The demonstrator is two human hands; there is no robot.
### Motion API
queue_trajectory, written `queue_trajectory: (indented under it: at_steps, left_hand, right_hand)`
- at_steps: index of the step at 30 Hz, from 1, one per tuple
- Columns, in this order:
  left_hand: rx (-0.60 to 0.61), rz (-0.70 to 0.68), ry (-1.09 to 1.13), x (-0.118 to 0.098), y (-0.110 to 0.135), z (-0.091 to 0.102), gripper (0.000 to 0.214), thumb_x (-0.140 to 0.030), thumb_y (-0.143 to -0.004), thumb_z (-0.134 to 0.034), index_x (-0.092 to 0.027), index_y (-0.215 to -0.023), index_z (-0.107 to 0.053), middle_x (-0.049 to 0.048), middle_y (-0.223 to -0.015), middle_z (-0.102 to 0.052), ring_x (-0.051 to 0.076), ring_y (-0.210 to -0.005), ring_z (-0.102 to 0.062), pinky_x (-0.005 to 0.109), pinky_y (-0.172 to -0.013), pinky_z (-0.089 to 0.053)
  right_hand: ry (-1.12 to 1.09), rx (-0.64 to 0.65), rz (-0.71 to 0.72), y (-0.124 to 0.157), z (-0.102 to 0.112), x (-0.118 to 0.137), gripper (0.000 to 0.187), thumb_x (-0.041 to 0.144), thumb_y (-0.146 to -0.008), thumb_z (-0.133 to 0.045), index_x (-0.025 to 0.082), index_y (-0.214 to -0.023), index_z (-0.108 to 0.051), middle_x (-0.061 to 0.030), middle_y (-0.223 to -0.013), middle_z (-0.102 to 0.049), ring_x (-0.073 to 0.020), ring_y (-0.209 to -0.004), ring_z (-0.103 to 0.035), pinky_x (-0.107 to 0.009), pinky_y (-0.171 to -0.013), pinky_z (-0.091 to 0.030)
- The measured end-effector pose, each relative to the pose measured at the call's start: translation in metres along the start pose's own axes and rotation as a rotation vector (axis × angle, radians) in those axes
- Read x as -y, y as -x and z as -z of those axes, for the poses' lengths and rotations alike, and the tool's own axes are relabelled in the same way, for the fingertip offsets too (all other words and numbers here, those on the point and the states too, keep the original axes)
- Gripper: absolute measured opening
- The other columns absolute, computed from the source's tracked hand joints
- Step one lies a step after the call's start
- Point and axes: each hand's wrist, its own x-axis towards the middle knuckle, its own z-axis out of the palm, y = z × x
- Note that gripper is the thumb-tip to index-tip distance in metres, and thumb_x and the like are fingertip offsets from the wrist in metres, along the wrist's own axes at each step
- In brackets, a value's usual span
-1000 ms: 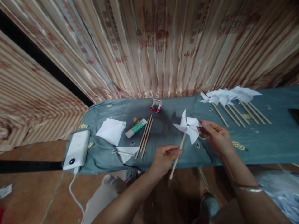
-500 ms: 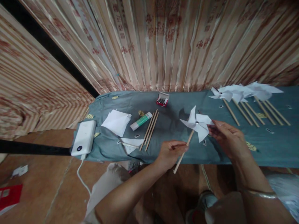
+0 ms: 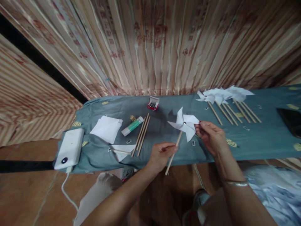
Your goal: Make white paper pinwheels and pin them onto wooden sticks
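Two hands on one paper pinwheel (image 3: 184,125); my left hand (image 3: 161,155) pinches its wooden stick (image 3: 172,153) between thumb and fingertips, the other fingers curled in under it; my right hand (image 3: 211,136) pinches the edge of the blade on the right, thumb and forefinger pressed together on the paper, the remaining fingers loosely bent. I hold the pinwheel tilted above the near part of the grey-blue cloth (image 3: 258,138), to the right of and nearer to me than the little red box (image 3: 153,104) that sits open by the curtain; the stick's lower end pokes out past the cloth's near edge. Left of the red box and closer to me lie a green and white glue stick (image 3: 132,126), a few bare sticks (image 3: 141,135) side by side, then folded white paper (image 3: 107,128), and farthest left a white power bank (image 3: 70,148) at the cloth's corner. Well to the right of the red box a row of finished pinwheels (image 3: 223,94) lies flat, the white heads bunched together; beyond them, at the far right, a dark flat device (image 3: 291,121) rests on the cloth. A thin bangle (image 3: 235,183) rings my right wrist.
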Motion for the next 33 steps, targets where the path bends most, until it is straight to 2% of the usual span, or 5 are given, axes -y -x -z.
queue_trajectory:
  at_steps: [7, 12, 17, 25, 33]
  left_hand:
    - [-0.015, -0.014, -0.041, -0.002, -0.002, 0.001, 0.032, -0.041, -0.05, -0.082, -0.015, -0.069, -0.077, 0.0008, -0.058, -0.061, 0.009, -0.054, -0.044, 0.023, -0.054, -0.033]
    - [-0.006, -0.037, -0.118, -0.001, -0.002, 0.001, 0.034, -0.043, -0.05, -0.081, -0.016, -0.069, -0.077, 0.0025, -0.062, -0.064, 0.011, -0.057, -0.047, 0.024, -0.055, -0.035]
    - [0.027, -0.043, -0.154, -0.001, 0.003, -0.003, 0.029, -0.04, -0.054, -0.079, -0.017, -0.071, -0.078, 0.0028, -0.064, -0.065, 0.013, -0.061, -0.05, 0.025, -0.059, -0.038]
    - [0.035, -0.044, -0.162, 0.002, 0.006, -0.007, 0.031, -0.041, -0.051, -0.082, -0.018, -0.071, -0.078, 0.0048, -0.068, -0.07, 0.015, -0.064, -0.056, 0.025, -0.061, -0.043]
    - [0.051, -0.031, -0.156, 0.002, 0.006, -0.014, 0.029, -0.039, -0.051, -0.081, -0.018, -0.069, -0.078, 0.0032, -0.064, -0.069, 0.013, -0.06, -0.054, 0.024, -0.059, -0.041]
  right_hand:
    - [-0.034, -0.005, -0.018, 0.0, 0.002, 0.003, 0.03, 0.037, -0.053, -0.088, 0.02, -0.073, -0.073, -0.001, -0.068, -0.073, -0.0081, -0.057, -0.064, -0.015, -0.051, -0.053]
    - [-0.028, -0.002, 0.008, -0.001, 0.0, 0.009, 0.032, 0.039, -0.056, -0.086, 0.023, -0.081, -0.075, -0.0006, -0.078, -0.075, -0.0111, -0.064, -0.067, -0.019, -0.054, -0.054]
    - [0.004, 0.005, 0.047, 0.001, -0.003, 0.018, 0.029, 0.042, -0.058, -0.084, 0.023, -0.078, -0.074, -0.0016, -0.079, -0.075, -0.0127, -0.072, -0.067, -0.019, -0.056, -0.053]
    - [0.035, -0.011, 0.058, 0.007, 0.003, 0.031, 0.031, 0.042, -0.051, -0.086, 0.022, -0.071, -0.074, -0.0009, -0.073, -0.074, -0.0131, -0.067, -0.065, -0.021, -0.056, -0.054]
    - [0.061, -0.027, 0.062, 0.009, 0.007, 0.039, 0.034, 0.042, -0.046, -0.088, 0.02, -0.068, -0.074, 0.0001, -0.066, -0.072, -0.0114, -0.059, -0.062, -0.023, -0.058, -0.052]
